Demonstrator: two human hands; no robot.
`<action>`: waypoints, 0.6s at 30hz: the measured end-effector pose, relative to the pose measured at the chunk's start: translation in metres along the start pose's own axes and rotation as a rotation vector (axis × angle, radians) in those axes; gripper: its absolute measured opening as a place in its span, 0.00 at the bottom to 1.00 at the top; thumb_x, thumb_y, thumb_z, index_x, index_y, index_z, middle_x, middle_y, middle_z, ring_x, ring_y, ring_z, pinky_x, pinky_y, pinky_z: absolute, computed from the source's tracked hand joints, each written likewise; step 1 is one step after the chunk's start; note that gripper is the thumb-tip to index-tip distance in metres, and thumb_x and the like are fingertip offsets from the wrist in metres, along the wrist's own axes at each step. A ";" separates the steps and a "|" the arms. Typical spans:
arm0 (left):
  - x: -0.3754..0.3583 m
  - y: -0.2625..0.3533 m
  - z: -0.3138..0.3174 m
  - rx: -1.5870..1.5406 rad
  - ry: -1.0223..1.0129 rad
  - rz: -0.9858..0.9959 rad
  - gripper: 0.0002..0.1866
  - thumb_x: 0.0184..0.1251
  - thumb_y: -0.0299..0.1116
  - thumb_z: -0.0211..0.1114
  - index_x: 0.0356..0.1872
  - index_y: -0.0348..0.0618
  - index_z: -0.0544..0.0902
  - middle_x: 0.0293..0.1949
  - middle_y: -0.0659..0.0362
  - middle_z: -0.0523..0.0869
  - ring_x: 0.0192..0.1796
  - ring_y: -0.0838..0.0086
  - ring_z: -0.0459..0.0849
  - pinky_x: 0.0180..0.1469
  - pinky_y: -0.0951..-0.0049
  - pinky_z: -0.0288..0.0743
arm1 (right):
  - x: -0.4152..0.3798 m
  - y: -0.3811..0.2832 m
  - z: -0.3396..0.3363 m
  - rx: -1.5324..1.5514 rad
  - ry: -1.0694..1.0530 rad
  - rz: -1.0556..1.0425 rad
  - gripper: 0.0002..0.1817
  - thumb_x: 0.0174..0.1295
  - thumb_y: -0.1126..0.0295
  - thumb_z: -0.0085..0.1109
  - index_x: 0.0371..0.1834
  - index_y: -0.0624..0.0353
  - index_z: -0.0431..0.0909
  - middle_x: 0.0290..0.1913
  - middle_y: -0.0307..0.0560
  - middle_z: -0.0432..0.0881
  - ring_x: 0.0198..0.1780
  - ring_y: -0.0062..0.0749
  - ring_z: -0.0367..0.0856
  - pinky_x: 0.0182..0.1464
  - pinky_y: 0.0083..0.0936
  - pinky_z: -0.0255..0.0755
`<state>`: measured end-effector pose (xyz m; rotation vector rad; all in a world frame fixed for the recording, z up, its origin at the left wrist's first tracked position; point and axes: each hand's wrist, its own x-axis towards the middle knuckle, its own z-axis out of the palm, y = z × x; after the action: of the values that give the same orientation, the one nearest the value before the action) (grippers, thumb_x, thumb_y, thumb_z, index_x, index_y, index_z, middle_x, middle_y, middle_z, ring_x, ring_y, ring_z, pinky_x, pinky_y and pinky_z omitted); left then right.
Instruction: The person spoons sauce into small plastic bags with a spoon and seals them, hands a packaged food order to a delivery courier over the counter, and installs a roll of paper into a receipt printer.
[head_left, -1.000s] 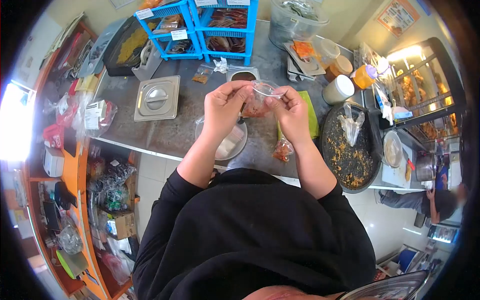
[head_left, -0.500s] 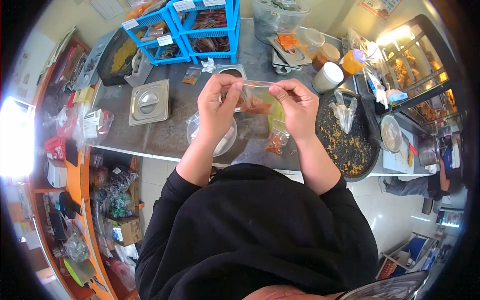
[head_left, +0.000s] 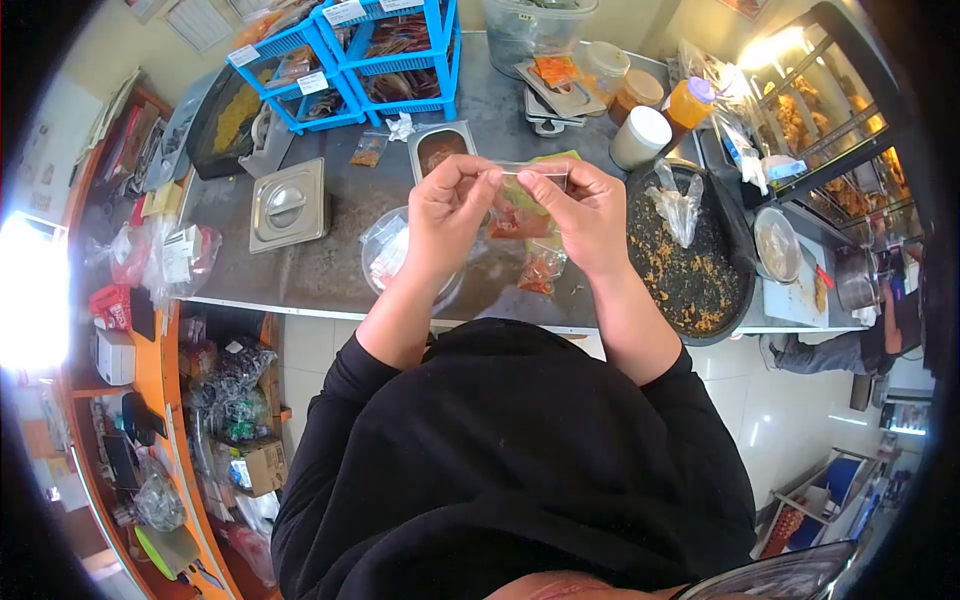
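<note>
Between my two hands hangs a small clear plastic bag [head_left: 517, 218] with reddish-orange contents low inside it. My left hand [head_left: 452, 215] pinches its top edge between thumb and fingers. My right hand [head_left: 587, 213] pinches the same edge a short way to the right, the thumbs close together. Behind the bag, a metal pan [head_left: 428, 137] with reddish-brown contents is partly covered by my hands. Below it on the table lies another small bag [head_left: 541, 270] with orange-red contents. A clear round tub [head_left: 380, 236] holding white items sits partly behind my left forearm.
A lidded steel pan [head_left: 290, 205] stands at the left, with blue stacked baskets [head_left: 390, 75] behind. To the right are a large black pan [head_left: 690, 290] with crumbs, a white-lidded jar [head_left: 641, 137] and a lit food case [head_left: 830, 120]. Another person's leg [head_left: 825, 356] shows at far right.
My hands have come closer together along the bag's top edge, my right thumb moving left. The bag now hangs flatter and faces me. The whole view has shifted slightly.
</note>
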<state>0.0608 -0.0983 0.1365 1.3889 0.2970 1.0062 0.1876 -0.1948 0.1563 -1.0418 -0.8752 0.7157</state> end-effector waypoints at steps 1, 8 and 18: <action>-0.001 0.001 0.003 -0.036 0.011 -0.018 0.04 0.69 0.24 0.61 0.39 0.34 0.80 0.31 0.63 0.83 0.32 0.86 0.80 0.32 0.85 0.72 | -0.002 -0.003 0.002 0.066 -0.009 0.025 0.08 0.60 0.72 0.66 0.39 0.64 0.83 0.33 0.37 0.84 0.32 0.12 0.77 0.34 0.13 0.70; -0.002 0.000 0.004 0.007 -0.018 -0.102 0.04 0.67 0.25 0.63 0.39 0.34 0.81 0.32 0.62 0.84 0.36 0.83 0.80 0.38 0.83 0.73 | -0.001 0.001 -0.002 -0.072 0.016 0.037 0.07 0.61 0.71 0.66 0.38 0.64 0.85 0.30 0.37 0.83 0.33 0.12 0.76 0.35 0.13 0.68; -0.018 -0.021 0.009 -0.060 -0.236 -0.393 0.32 0.58 0.20 0.69 0.63 0.37 0.66 0.54 0.52 0.79 0.56 0.70 0.80 0.58 0.69 0.73 | -0.010 0.013 -0.028 -0.065 0.103 0.148 0.11 0.61 0.68 0.66 0.39 0.65 0.84 0.32 0.41 0.85 0.33 0.17 0.78 0.36 0.16 0.70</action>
<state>0.0652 -0.1144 0.1127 1.3147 0.3443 0.5185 0.2056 -0.2109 0.1347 -1.2002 -0.7419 0.7542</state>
